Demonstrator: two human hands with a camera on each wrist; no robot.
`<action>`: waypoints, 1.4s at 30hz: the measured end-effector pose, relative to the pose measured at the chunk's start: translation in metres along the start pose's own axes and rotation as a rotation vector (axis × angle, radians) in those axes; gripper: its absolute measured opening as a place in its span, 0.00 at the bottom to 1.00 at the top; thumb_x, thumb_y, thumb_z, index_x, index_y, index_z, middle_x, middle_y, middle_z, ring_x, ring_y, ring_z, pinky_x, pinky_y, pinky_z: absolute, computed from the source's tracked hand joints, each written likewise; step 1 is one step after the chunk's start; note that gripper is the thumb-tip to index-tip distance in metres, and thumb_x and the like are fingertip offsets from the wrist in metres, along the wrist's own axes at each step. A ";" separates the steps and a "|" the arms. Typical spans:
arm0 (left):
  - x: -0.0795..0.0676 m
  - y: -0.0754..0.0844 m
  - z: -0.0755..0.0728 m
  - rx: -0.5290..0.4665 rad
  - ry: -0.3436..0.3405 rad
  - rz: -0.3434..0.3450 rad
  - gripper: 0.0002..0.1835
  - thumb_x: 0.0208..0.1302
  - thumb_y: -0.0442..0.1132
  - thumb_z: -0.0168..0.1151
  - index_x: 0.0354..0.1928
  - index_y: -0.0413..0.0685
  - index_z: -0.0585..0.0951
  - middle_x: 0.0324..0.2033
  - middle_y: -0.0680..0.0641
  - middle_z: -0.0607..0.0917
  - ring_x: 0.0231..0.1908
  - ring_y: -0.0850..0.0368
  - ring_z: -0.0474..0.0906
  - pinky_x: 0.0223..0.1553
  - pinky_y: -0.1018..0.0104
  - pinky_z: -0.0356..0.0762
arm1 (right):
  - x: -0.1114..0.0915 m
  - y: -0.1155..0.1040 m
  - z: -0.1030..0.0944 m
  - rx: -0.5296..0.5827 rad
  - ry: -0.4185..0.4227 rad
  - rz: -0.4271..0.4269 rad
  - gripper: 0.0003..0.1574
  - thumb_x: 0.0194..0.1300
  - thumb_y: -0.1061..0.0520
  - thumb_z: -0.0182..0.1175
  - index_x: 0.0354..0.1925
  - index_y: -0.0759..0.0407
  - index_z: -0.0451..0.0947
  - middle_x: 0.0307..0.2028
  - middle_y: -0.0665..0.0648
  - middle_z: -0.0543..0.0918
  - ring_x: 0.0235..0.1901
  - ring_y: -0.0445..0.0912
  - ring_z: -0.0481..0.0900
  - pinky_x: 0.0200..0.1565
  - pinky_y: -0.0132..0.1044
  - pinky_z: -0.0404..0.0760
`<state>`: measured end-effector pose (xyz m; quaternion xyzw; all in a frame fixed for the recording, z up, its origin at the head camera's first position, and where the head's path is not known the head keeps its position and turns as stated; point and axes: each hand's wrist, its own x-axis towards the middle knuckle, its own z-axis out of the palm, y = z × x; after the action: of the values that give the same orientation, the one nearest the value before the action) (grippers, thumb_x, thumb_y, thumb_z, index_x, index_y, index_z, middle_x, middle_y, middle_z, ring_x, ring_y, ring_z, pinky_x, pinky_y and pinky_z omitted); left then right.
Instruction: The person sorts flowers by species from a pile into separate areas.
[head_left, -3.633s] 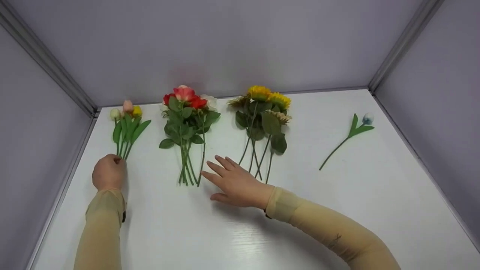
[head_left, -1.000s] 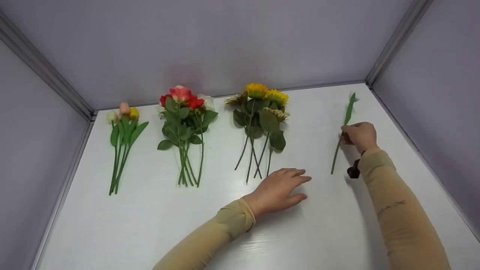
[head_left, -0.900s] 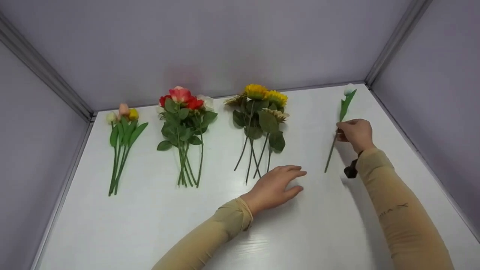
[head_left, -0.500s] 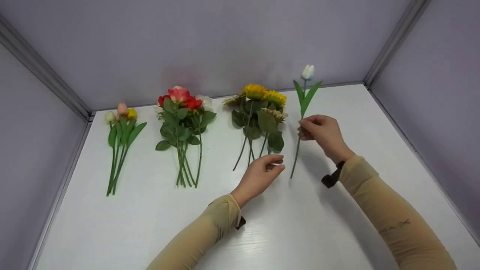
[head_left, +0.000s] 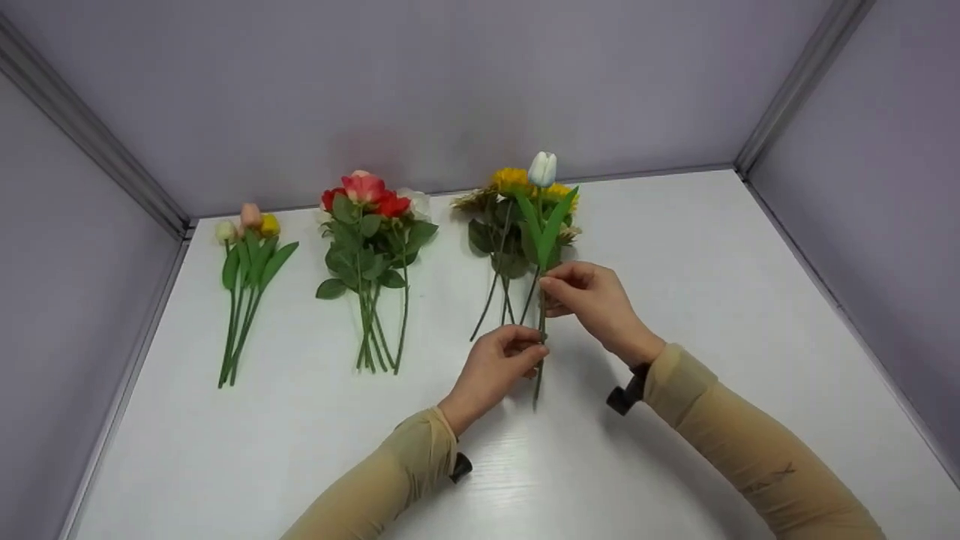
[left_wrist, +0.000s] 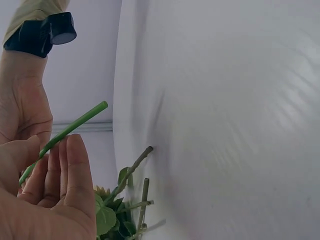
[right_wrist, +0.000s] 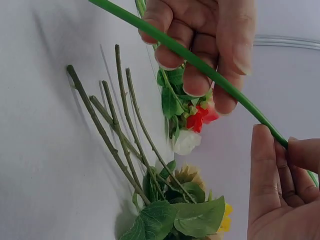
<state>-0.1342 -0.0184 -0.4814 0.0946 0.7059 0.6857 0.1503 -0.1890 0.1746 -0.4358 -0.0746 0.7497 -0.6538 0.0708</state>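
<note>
A white tulip [head_left: 543, 171] with a bluish base and green leaves is held upright in front of the sunflowers. My right hand [head_left: 600, 311] pinches its stem [right_wrist: 210, 71] just below the leaves, between thumb and fingers. Lower down, my left hand [head_left: 491, 371] curls its fingers and thumb about the same stem, whose cut end sticks out past the fingers in the left wrist view. Behind the tulip lies a bunch of sunflowers [head_left: 510, 180], yellow and brownish, partly hidden by its leaves.
Left of the sunflowers lies a bunch of red, pink and white roses [head_left: 365, 189]. Farther left, pink, yellow and pale tulips [head_left: 251, 217] lie together. The white table [head_left: 720, 300] is bordered by grey walls [head_left: 480, 90] at the back and sides.
The right hand has lifted the white tulip from the right side and brought it left before the sunflowers. The left hand, earlier at the left tulips, has come to its lower stem.
</note>
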 end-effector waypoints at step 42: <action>-0.074 0.013 -0.301 0.739 0.752 -0.159 0.19 0.77 0.42 0.55 0.56 0.34 0.82 0.48 0.35 0.84 0.47 0.43 0.79 0.45 0.55 0.75 | 0.007 0.005 0.109 -1.013 -0.297 -0.626 0.46 0.75 0.29 0.50 0.78 0.53 0.60 0.76 0.58 0.62 0.78 0.54 0.53 0.76 0.48 0.50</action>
<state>-0.1689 -0.3260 -0.4585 -0.1651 0.9105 0.3644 -0.1049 -0.1736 0.0685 -0.4553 -0.4060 0.8918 -0.1886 -0.0651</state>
